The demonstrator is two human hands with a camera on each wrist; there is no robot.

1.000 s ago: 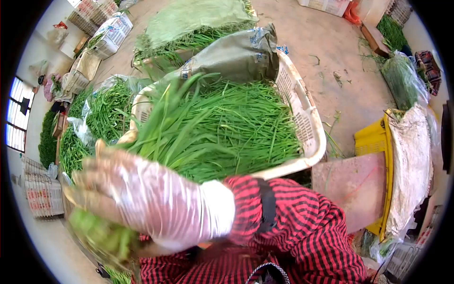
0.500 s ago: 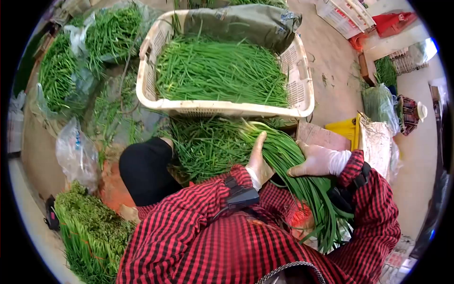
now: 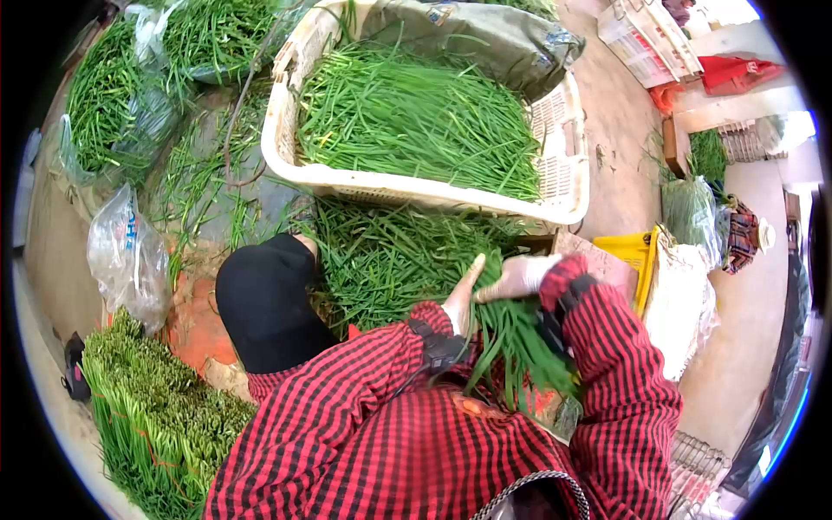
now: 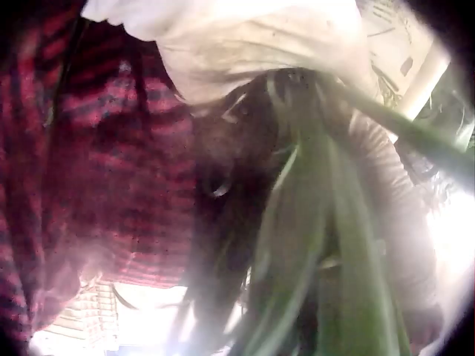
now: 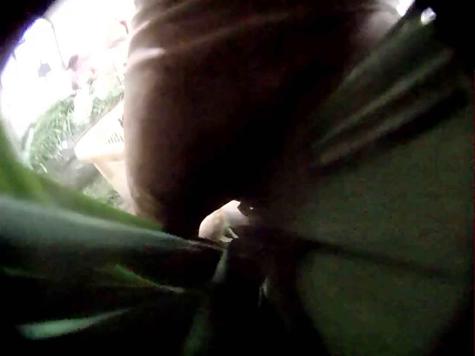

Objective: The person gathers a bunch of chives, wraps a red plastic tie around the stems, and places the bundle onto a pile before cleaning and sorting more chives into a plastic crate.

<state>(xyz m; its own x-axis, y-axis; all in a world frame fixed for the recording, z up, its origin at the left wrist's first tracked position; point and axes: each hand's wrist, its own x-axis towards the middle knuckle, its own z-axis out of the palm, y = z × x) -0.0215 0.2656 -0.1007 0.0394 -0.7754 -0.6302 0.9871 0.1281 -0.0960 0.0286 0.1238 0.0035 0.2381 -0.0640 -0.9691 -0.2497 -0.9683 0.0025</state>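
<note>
In the head view my left hand [image 3: 459,302] and gloved right hand [image 3: 522,277] come together in front of my chest around a bunch of garlic chives [image 3: 517,347]. The right hand grips the bunch from above, its thumb towards the left hand. The left hand holds it from the other side, thumb up. Long flat leaves droop below the hands towards my lap. The left wrist view has the leaves [image 4: 312,245] hanging beneath a pale glove [image 4: 274,44]. Dark, blurred leaves [image 5: 96,245] cross the right wrist view under a shaded palm [image 5: 215,89].
Beyond my hands stands a white plastic basket [image 3: 416,186] holding more chives. A loose pile of greens [image 3: 381,269] lies before it. Tied bunches [image 3: 156,407] stand at lower left, near a clear plastic bag [image 3: 130,260]. A yellow crate [image 3: 637,256] is at right.
One second ago a gloved hand was far left over a blurred green bunch. Since half a second ago my hands have drawn closer together, and the chives have swung from slanting to hanging.
</note>
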